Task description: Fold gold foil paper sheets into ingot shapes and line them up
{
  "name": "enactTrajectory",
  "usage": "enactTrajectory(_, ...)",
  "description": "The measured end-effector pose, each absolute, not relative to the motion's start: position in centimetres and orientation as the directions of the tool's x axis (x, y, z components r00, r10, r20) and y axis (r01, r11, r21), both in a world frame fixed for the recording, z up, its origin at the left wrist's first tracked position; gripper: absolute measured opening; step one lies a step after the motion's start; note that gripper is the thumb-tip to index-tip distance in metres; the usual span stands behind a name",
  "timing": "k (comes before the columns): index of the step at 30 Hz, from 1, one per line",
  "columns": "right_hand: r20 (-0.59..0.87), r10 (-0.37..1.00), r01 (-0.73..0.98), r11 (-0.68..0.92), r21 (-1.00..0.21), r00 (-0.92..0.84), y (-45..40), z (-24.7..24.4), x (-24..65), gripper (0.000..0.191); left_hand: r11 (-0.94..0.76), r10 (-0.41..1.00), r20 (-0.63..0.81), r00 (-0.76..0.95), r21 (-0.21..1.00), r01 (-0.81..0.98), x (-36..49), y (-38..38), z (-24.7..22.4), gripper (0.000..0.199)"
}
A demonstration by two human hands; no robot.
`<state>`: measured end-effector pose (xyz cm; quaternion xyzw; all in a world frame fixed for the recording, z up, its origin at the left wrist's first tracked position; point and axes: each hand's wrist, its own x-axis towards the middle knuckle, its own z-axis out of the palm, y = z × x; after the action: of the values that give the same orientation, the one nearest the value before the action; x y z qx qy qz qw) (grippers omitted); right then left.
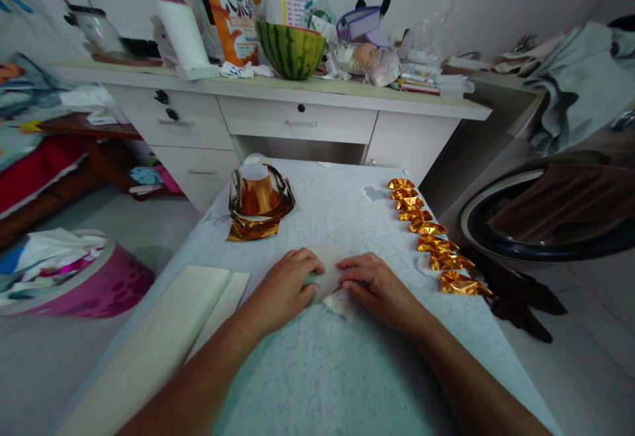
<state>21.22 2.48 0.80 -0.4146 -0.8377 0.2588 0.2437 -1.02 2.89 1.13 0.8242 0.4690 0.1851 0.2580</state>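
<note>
A small pale sheet of paper [328, 280] lies on the cloth-covered table [362, 376] between my two hands. My left hand [289, 284] is closed on its left side, with the thumb and curled fingers pressing it. On the opposite edge, my right hand [373, 285] pinches the paper, fingertips held together. Beyond my left hand sits a ring-shaped stack of gold foil sheets [258, 203] around a pale-topped gold piece. Several folded gold foil ingots [436, 244] form a row along the right edge. Flat cream paper sheets [159, 330] lie left, partly behind my left forearm.
A white desk [297, 122] stands past the table, bearing a watermelon half [292, 51], an orange snack bag [235, 12] and a paper roll [184, 32]. A pink bin [119, 284] is on the floor at left. At right is a washing machine [476, 178] draped with cloth.
</note>
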Motion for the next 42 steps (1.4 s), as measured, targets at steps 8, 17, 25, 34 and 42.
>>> enactTrajectory(8,0.209,0.882,0.551,0.433,-0.714,-0.423,2.7,0.2,20.7,0.018,-0.415,0.843,0.031,0.537,0.672,0.613,-1.4,2.8,2.7,0.033)
enactTrajectory(17,0.185,0.935,0.602,0.337,-0.724,-0.302,2.8,-0.2,19.9,0.017,-0.316,0.891,-0.043,0.451,0.655,0.686,-1.8,3.3,2.5,0.022)
enactTrajectory(25,0.163,0.961,0.626,0.269,-0.732,-0.223,2.9,-0.7,19.7,0.012,-0.242,0.961,0.031,0.273,0.564,0.789,-1.1,3.4,1.5,0.014)
enactTrajectory(34,0.159,0.975,0.572,0.22,-0.79,-0.154,2.9,-1.3,19.4,0.036,-0.246,0.965,0.05,0.257,0.508,0.826,-0.9,3.4,1.0,0.009)
enactTrajectory(42,0.227,0.97,0.624,0.228,-0.748,-0.083,2.9,-1.6,19.4,0.038,-0.234,0.969,0.04,0.245,0.477,0.847,-0.6,3.4,1.0,0.009)
